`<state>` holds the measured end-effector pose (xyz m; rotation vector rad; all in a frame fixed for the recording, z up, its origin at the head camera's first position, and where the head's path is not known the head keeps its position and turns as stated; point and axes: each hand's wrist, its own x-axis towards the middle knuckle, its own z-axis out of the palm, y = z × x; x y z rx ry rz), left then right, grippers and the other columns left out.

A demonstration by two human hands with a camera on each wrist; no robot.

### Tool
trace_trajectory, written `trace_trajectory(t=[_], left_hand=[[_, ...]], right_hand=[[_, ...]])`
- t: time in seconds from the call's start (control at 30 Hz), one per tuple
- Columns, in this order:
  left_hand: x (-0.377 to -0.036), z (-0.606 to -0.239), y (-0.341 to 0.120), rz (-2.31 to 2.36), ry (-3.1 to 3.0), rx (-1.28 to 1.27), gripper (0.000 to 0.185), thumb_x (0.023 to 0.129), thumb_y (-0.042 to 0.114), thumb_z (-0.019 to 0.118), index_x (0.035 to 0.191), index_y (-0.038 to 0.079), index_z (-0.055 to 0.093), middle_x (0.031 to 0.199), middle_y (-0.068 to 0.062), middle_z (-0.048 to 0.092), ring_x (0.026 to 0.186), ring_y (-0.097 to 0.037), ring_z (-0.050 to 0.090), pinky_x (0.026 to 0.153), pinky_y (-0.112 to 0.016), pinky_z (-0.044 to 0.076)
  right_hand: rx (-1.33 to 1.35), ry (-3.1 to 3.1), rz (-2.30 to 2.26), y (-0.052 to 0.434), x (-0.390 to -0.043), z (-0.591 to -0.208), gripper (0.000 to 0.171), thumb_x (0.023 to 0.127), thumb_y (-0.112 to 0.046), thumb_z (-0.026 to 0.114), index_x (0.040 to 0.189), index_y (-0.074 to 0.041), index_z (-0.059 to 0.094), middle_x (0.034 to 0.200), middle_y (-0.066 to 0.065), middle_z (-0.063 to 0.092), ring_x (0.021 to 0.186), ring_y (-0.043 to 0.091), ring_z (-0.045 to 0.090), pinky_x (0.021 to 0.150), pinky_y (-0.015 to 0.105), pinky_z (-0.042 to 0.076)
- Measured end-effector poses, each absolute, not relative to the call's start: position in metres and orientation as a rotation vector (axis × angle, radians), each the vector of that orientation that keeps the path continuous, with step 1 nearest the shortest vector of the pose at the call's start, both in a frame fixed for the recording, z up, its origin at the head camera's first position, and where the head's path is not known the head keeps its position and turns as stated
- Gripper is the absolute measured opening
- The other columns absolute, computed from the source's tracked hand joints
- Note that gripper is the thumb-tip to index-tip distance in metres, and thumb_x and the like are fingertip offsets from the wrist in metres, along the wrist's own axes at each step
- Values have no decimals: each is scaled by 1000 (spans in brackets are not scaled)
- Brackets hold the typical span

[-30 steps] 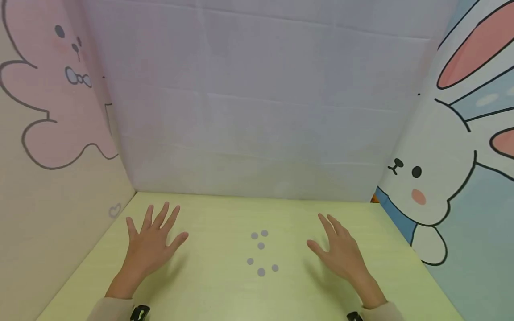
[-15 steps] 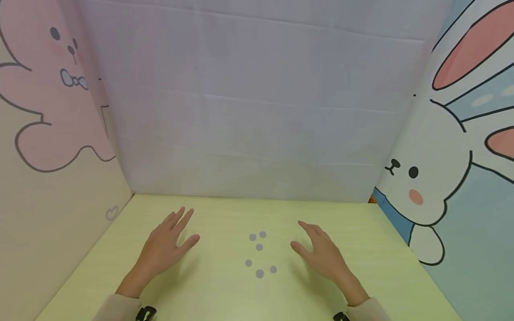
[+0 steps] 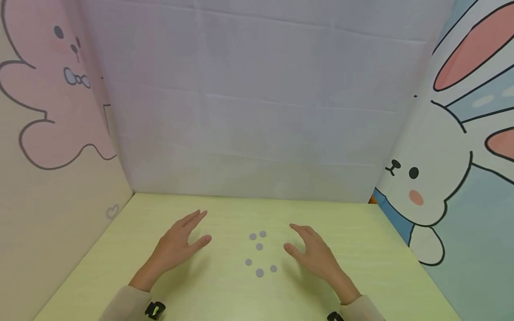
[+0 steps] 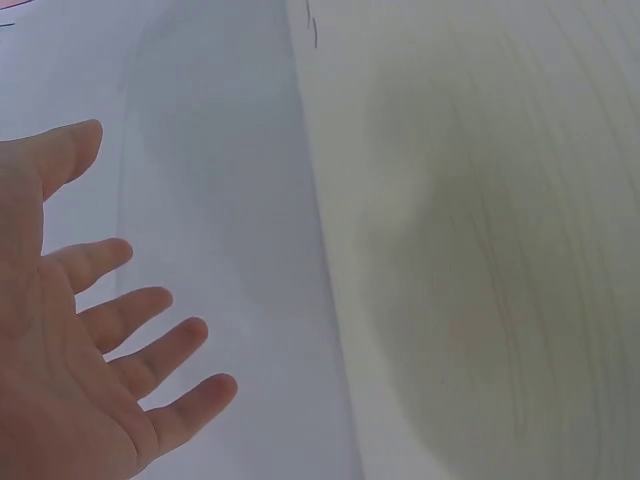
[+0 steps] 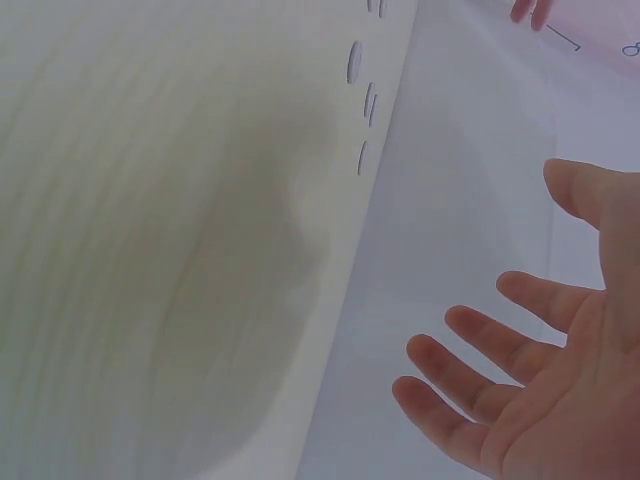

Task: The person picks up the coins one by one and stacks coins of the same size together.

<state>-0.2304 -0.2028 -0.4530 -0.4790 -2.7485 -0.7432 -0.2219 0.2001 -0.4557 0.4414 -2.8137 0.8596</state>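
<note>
The left hand (image 3: 175,246) was held above the table (image 3: 225,223) toward its left edge, palm turned inward, thumb well apart from extended fingers, grasping nothing. Next, six grey discs (image 3: 259,246) lay midway between the table's side edges, three toward the far edge and three closer to the person. The right hand (image 3: 314,253) was raised toward the right edge, palm inward, thumb spread and fingers loosely extended, also empty. From the head, each hand's fingers partly overlapped; the sleeves (image 3: 126,305) and the table's near edge ran out of view. The right wrist view reduced the discs to thin slivers. Compared with a second earlier, the left hand had turned and moved inward, the discs lay unchanged, and the right hand had come closer to them.
</note>
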Motion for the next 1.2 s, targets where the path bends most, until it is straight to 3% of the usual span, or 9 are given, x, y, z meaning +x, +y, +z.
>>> trace_trajectory(t=[0.5, 0.93, 1.2], left_hand=[[-231, -471, -185, -906, -2783, -561, 70, 98, 57, 71, 157, 24, 53, 160, -6, 53, 143, -39, 53, 105, -68, 48], [-235, -473, -170, -930, -2811, -577, 57, 94, 45, 81, 144, 22, 66, 147, 0, 64, 138, -33, 58, 108, -60, 49], [-234, -475, -158, -959, -2842, -595, 53, 93, 38, 83, 140, 20, 68, 144, -4, 66, 135, -36, 59, 107, -63, 49]], right_hand=[[537, -2769, 932, 183, -223, -460, 56, 99, -43, 75, 145, -13, 63, 143, 4, 63, 131, 33, 62, 106, 57, 51], [670, -2792, 942, 165, -226, -467, 49, 98, -37, 77, 137, -10, 69, 136, 8, 65, 123, 34, 65, 99, 58, 55], [736, -2801, 963, 159, -224, -469, 44, 99, -35, 75, 133, -7, 70, 130, 8, 67, 118, 36, 66, 95, 59, 56]])
